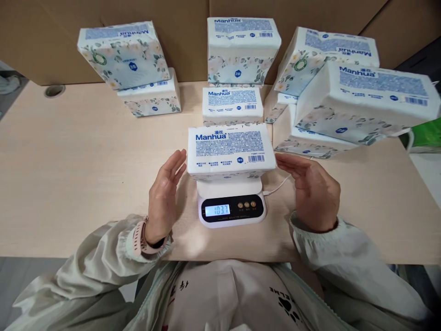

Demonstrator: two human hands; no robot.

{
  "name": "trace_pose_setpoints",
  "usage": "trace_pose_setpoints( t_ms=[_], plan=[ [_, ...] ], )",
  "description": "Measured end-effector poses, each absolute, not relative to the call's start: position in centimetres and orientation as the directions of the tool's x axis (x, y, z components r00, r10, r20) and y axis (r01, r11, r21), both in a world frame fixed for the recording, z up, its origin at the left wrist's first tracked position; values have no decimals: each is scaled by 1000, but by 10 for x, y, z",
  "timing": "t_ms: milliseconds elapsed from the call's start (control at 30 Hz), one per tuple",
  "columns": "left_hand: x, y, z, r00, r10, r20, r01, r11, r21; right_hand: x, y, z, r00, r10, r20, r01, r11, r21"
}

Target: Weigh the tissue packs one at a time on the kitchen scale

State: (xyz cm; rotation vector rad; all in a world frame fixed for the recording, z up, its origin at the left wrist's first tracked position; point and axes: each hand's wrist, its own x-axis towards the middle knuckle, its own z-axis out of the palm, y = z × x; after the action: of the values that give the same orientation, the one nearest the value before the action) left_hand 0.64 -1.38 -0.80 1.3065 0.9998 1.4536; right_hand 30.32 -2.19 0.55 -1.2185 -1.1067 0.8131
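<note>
A white tissue pack (231, 149) marked "Manhua" lies flat on a small white digital kitchen scale (231, 208). The scale's lit display (217, 210) reads 103.7. To the pack's left stands my left hand (166, 195), fingers straight and together, palm turned inward, with a slim gap to the pack. My right hand (314, 191) is on the opposite side, fingers stretched out, its fingertips close to the pack's right end; whether they touch it I cannot tell. Neither hand grips anything.
Similar tissue packs are stacked at the back left (127, 62), back middle (243, 53) and back right (365, 101). A white cable (279, 185) runs from the scale's right side. Brown cardboard (182, 41) stands behind the wooden table (86, 170). A cable hole (54, 91) is at far left.
</note>
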Motion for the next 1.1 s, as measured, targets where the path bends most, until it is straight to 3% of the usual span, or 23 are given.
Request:
trace_pose_setpoints(
  t_ms=[1100],
  plan=[
    [10, -14, -2, -86, 977, 198, -95, -205, 974, 301, -25, 11, 299, 930, 214, 102, 192, -976]
  ],
)
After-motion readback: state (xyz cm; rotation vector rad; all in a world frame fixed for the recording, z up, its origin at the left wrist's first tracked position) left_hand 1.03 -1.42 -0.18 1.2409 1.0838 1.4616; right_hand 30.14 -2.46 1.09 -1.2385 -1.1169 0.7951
